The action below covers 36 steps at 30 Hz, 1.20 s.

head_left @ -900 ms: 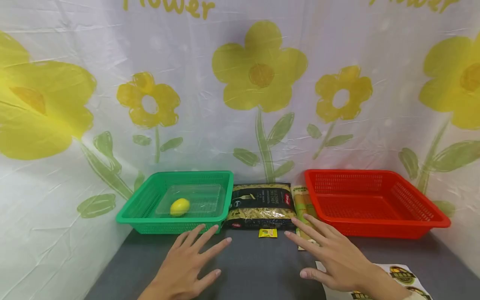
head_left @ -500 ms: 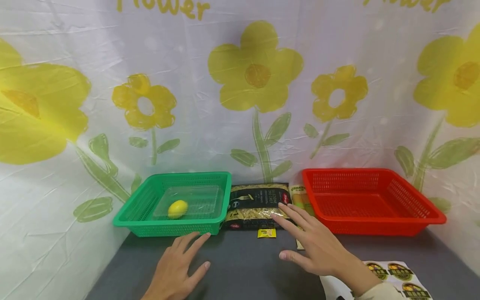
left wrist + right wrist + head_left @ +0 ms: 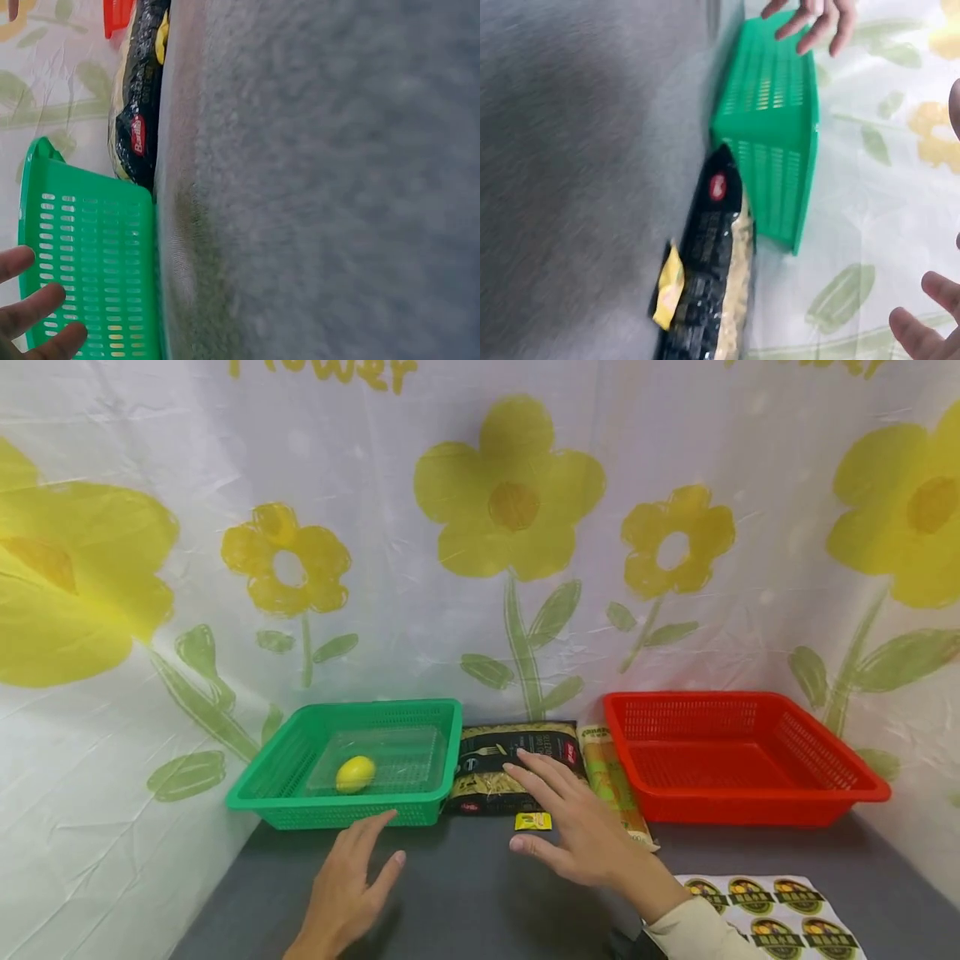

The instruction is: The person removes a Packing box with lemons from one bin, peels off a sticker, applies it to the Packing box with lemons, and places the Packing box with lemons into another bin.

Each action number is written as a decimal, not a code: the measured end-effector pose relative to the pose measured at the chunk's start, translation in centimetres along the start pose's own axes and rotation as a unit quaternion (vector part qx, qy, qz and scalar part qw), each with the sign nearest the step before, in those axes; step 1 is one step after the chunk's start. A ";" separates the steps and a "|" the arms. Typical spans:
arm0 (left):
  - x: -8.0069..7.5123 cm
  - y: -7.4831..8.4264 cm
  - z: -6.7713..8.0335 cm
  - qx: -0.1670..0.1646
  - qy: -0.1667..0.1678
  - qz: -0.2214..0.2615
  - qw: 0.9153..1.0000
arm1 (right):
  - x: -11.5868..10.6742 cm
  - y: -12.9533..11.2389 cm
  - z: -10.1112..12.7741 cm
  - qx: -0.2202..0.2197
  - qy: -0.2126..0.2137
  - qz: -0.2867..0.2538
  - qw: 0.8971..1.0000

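Note:
My left hand (image 3: pixel 345 885) hovers in front of the green basket (image 3: pixel 337 817), fingers relaxed and holding nothing. Inside that basket a lemon (image 3: pixel 356 774) overlaps a clear plastic container (image 3: pixel 408 756). With fingers spread and empty, my right hand (image 3: pixel 581 827) is over the table and hides part of the black Barilla pasta bag (image 3: pixel 487 785). A small yellow packet (image 3: pixel 533 821) lies just in front of the bag, near the right thumb. In the right wrist view, the yellow packet (image 3: pixel 669 289) stands out against the black pasta bag (image 3: pixel 712 240).
A red basket (image 3: pixel 742 810) stands at the right. Between it and the pasta bag lies a long orange-green packet (image 3: pixel 611 777). A sheet of round stickers (image 3: pixel 772 914) is at front right, beside a dark object (image 3: pixel 630 946). A flowered curtain (image 3: pixel 397 610) hangs behind.
My right hand has moved left, from near the long packet to over the pasta bag. My left hand has drawn slightly left and back, its fingers closer together. The view has shifted slightly.

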<state>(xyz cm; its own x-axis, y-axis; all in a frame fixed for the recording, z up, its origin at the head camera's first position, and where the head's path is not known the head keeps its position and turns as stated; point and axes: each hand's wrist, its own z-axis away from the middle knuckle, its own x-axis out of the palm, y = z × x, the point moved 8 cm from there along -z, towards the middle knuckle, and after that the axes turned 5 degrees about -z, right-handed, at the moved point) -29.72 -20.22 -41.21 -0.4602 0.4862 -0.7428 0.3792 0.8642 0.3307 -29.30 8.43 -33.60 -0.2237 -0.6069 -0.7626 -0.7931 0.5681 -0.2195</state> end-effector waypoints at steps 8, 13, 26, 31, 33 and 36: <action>0.2 -2.9 -0.8 -0.090 0.051 0.071 0.992 | 1.6 -0.2 -2.6 0.003 0.007 -0.068 0.998; 0.4 -5.0 -0.9 -0.178 0.088 0.118 0.973 | 2.7 -0.1 -3.7 0.013 -0.003 -0.091 0.996; 1.8 -7.9 -0.9 -0.332 0.170 0.366 0.852 | 5.9 0.5 -5.9 0.065 -0.027 -0.169 0.983; 2.3 -9.5 -0.6 -0.381 0.217 0.459 0.773 | 6.9 0.4 -6.9 0.071 -0.044 -0.174 0.981; 2.5 -9.8 -0.5 -0.392 0.227 0.480 0.752 | 7.3 0.3 -7.2 0.074 -0.058 -0.171 0.981; 2.5 -9.9 -0.5 -0.403 0.256 0.511 0.715 | 7.8 0.1 -7.7 0.067 -0.082 -0.162 0.981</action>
<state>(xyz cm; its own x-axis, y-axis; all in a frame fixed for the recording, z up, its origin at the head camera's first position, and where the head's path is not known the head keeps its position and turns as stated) -35.02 -27.51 -46.07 -0.5844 0.7232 0.3680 0.2368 -0.2818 0.9298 -35.53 -0.51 -34.86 0.1308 -0.6770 -0.7243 -0.7234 0.4344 -0.5366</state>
